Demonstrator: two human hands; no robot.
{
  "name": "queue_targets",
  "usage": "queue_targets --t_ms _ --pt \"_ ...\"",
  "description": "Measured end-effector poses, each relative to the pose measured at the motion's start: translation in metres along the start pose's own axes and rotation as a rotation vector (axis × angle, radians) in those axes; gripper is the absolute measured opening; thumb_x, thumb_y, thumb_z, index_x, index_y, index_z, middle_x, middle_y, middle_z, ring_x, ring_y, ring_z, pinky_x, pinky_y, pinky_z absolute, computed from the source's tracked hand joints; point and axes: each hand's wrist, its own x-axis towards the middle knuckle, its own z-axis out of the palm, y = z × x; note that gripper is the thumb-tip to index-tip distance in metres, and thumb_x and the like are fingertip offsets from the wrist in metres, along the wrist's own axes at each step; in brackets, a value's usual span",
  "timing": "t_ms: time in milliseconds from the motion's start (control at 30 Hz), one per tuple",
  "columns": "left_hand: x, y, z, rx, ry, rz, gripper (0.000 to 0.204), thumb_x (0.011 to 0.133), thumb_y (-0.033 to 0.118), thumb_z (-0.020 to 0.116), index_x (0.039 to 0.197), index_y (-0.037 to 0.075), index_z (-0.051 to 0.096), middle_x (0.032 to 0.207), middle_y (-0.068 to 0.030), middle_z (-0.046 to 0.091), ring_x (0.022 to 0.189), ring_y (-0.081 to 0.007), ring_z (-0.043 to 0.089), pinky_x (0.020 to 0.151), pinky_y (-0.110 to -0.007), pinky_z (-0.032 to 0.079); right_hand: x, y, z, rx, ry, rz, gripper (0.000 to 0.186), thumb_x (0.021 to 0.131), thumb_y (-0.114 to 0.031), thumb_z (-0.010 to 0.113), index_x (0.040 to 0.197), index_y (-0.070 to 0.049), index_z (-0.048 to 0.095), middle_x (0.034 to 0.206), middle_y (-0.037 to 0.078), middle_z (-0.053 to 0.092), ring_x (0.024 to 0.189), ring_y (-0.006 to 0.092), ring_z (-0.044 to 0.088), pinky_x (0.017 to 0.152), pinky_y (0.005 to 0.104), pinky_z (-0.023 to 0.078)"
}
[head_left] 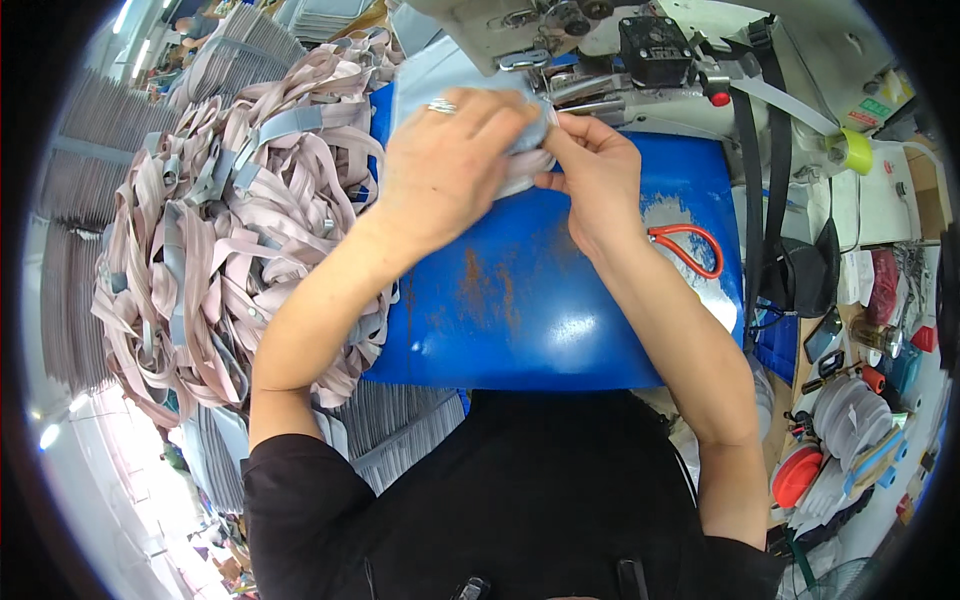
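A pale grey-blue fabric piece (437, 75) lies at the far side of the blue work surface (570, 340), beneath the sewing machine's head (490, 28). Over its near part my left hand (450, 165), with a ring on one finger, is curled with its fingers closed on the cloth. My right hand (605, 175) pinches the fabric's right edge between thumb and fingers, close to the left fingertips. A pale pinkish fold (522, 172) shows between the two hands. The left fingertips and the exact grip are partly hidden.
Left of the work surface is a large tangled heap of pinkish straps with grey pieces (290, 225). Stacks of grey panels (75, 300) stand beyond it. A red-handled tool (715, 250) lies by my right forearm. Black straps (770, 150) hang at the machine's right.
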Motion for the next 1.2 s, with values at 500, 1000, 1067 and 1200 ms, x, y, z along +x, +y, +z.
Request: queue_targets --t_ms 500,1000,1067,1200 --pt "0.000 -0.024 -0.085 0.419 -0.468 0.374 0.072 0.090 0.011 0.063 0.155 0.037 0.049 0.095 -0.0084 0.057 0.069 -0.0240 0.068 0.061 -0.036 0.058 -0.021 -0.013 -0.013 -0.431 -0.054 0.017 0.037 0.083 -0.011 0.077 0.118 -0.001 0.073 0.105 0.009 0.071 0.095 0.0171 0.067 0.074 0.0322 0.054" --pt "0.051 -0.004 -0.088 0.434 -0.517 0.378 0.039 0.088 0.013 0.065 0.126 0.014 0.074 0.094 -0.0129 0.065 0.076 -0.0269 0.074 0.067 -0.038 0.058 0.003 -0.002 -0.010 -0.009 -0.070 0.094 0.017 0.091 -0.009 0.075 0.107 -0.002 0.074 0.102 0.006 0.074 0.093 0.0162 0.070 0.081 0.0360 0.059" --pt "0.051 0.002 -0.087 0.452 -0.498 0.360 0.038 0.087 0.013 0.065 0.124 0.012 0.074 0.093 -0.0135 0.066 0.076 -0.0270 0.074 0.066 -0.038 0.058 0.002 -0.004 -0.006 -0.018 -0.043 0.112 0.015 0.091 -0.009 0.075 0.105 -0.002 0.073 0.101 0.007 0.074 0.093 0.0169 0.070 0.081 0.0376 0.059" --pt "0.044 0.014 -0.079 0.459 -0.535 0.283 0.036 0.086 0.013 0.067 0.121 0.006 0.073 0.088 -0.0134 0.068 0.073 -0.0273 0.075 0.060 -0.036 0.057 0.003 -0.002 -0.006 0.017 -0.042 0.112 0.016 0.092 -0.009 0.074 0.105 -0.002 0.073 0.101 0.007 0.074 0.093 0.0176 0.070 0.080 0.0392 0.060"
